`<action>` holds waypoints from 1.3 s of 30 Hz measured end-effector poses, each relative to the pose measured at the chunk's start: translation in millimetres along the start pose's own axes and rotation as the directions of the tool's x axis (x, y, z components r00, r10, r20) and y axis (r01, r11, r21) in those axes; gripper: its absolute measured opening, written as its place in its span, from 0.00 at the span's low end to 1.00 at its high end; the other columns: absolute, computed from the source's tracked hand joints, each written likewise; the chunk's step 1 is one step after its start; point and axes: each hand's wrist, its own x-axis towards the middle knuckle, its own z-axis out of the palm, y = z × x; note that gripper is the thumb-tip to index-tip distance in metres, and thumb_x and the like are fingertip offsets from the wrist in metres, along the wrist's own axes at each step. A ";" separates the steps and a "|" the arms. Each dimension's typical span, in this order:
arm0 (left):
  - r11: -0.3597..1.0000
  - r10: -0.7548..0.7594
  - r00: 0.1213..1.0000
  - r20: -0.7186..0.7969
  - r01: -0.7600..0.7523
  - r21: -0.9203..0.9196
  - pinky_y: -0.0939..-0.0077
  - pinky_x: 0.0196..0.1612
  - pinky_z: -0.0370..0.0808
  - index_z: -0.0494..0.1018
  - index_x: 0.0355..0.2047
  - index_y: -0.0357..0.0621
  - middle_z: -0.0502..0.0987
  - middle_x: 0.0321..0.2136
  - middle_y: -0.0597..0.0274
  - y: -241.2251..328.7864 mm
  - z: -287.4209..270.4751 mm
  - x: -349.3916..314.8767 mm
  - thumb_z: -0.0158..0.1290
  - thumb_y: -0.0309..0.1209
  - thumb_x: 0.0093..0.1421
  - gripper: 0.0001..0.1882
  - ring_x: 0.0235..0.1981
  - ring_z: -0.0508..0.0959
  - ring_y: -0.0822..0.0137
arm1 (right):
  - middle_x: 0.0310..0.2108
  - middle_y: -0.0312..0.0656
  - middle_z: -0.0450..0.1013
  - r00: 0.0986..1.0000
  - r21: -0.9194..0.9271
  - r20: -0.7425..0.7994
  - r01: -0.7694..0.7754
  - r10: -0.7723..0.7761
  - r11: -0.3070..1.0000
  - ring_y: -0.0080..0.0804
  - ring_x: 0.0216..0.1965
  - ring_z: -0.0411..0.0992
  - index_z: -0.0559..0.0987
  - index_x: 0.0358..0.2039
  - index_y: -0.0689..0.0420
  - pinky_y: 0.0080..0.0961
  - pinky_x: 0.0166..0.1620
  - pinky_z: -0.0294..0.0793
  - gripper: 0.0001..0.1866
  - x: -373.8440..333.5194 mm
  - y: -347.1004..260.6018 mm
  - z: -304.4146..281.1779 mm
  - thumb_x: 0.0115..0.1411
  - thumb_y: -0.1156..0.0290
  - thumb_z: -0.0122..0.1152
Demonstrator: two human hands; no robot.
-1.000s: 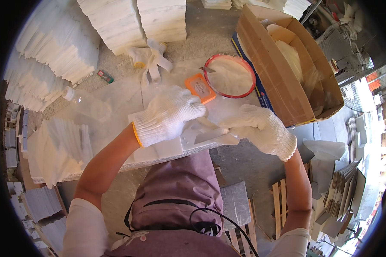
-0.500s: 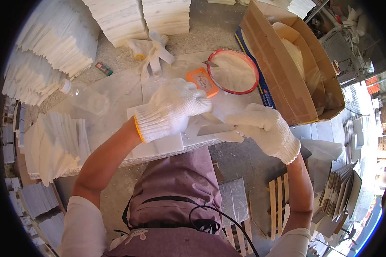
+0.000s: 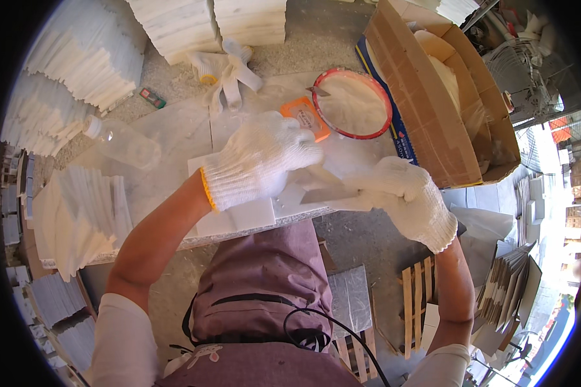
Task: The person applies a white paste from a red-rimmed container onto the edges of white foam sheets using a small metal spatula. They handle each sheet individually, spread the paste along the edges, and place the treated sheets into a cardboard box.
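Observation:
My left hand (image 3: 261,155), in a white knit glove with a yellow cuff edge, has its fingers curled just above the near edge of the table (image 3: 174,132). A small pale strip (image 3: 325,175) shows by its fingertips; what they grip is hidden. My right hand (image 3: 407,197), gloved too, pinches a thin, flat, pale grey piece (image 3: 326,194) that points left toward the other hand. Under my left hand lies a white tile (image 3: 235,218). Beyond the hands are an orange packet (image 3: 305,119) and a red-rimmed round tub (image 3: 354,106) of whitish material, with a pointed metal blade (image 3: 319,91) at its rim.
A large cardboard box (image 3: 426,97) stands at the right. Spare gloves (image 3: 232,74), a clear plastic bottle (image 3: 126,143) and a green-and-red tool (image 3: 152,98) lie farther back. Stacked white slabs (image 3: 81,213) stand at left, with taller stacks (image 3: 174,26) behind.
Both hands stay close together over the table's near edge. The right hand and its flat piece have tilted slightly, and the view has shifted a little.

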 end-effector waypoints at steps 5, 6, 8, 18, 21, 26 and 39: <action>1.000 0.013 1.000 -0.002 -0.013 -0.015 0.60 0.37 0.70 0.77 0.34 0.54 0.75 0.32 0.63 0.5 -0.8 -0.5 0.64 0.34 0.42 0.16 0.35 0.75 0.57 | 0.29 0.40 0.77 0.998 0.070 -0.009 -0.067 0.067 0.995 0.36 0.33 0.71 0.81 0.44 0.59 0.27 0.40 0.71 0.16 4.6 -6.0 9.8 0.55 0.81 0.56; 1.000 0.007 1.000 -0.007 -0.007 -0.024 0.60 0.37 0.70 0.77 0.34 0.54 0.75 0.32 0.64 0.4 0.0 -1.3 0.63 0.33 0.42 0.16 0.35 0.74 0.58 | 0.30 0.41 0.78 0.999 0.014 0.007 -0.039 0.039 0.999 0.35 0.33 0.71 0.81 0.45 0.60 0.27 0.39 0.71 0.16 0.7 -3.8 6.0 0.55 0.81 0.56; 0.999 -0.010 1.000 -0.012 0.009 -0.045 0.60 0.37 0.70 0.77 0.34 0.54 0.75 0.32 0.64 -0.6 2.3 -2.6 0.62 0.31 0.41 0.16 0.35 0.74 0.58 | 0.29 0.41 0.78 0.999 -0.031 0.005 -0.035 0.036 0.999 0.35 0.31 0.72 0.81 0.44 0.59 0.27 0.39 0.69 0.15 -6.6 -2.7 3.2 0.55 0.80 0.57; 1.000 -0.002 1.000 0.024 0.002 0.010 0.61 0.36 0.70 0.77 0.33 0.52 0.75 0.32 0.64 1.2 -0.2 0.2 0.61 0.30 0.41 0.15 0.35 0.75 0.58 | 0.27 0.40 0.79 0.998 -0.108 -0.055 -0.017 0.011 0.994 0.37 0.32 0.74 0.81 0.45 0.54 0.28 0.37 0.66 0.17 -3.0 -9.7 9.2 0.55 0.81 0.58; 0.999 -0.001 1.000 -0.008 0.001 -0.042 0.61 0.36 0.71 0.77 0.34 0.51 0.76 0.33 0.63 0.2 2.3 -1.3 0.61 0.29 0.40 0.17 0.36 0.75 0.58 | 0.29 0.43 0.79 0.994 -0.055 -0.100 -0.059 0.054 0.997 0.40 0.32 0.74 0.81 0.45 0.54 0.29 0.38 0.69 0.17 -14.6 -7.5 12.6 0.55 0.82 0.58; 1.000 0.011 0.999 -0.054 -0.011 -0.007 0.61 0.36 0.71 0.78 0.37 0.50 0.77 0.33 0.63 0.7 3.0 -2.9 0.61 0.31 0.42 0.17 0.36 0.75 0.58 | 0.31 0.45 0.78 0.977 0.008 -0.062 -0.203 0.203 0.979 0.42 0.33 0.74 0.81 0.45 0.56 0.29 0.39 0.73 0.17 -25.9 -20.1 6.5 0.55 0.84 0.57; 0.995 -0.039 0.999 -0.028 0.036 -0.095 0.60 0.39 0.73 0.77 0.34 0.51 0.76 0.31 0.64 0.4 -0.1 5.3 0.62 0.31 0.44 0.14 0.37 0.76 0.56 | 0.28 0.44 0.75 0.976 0.055 -0.048 -0.211 0.214 0.976 0.35 0.29 0.74 0.82 0.45 0.57 0.27 0.35 0.74 0.17 -75.3 -24.7 5.7 0.55 0.85 0.58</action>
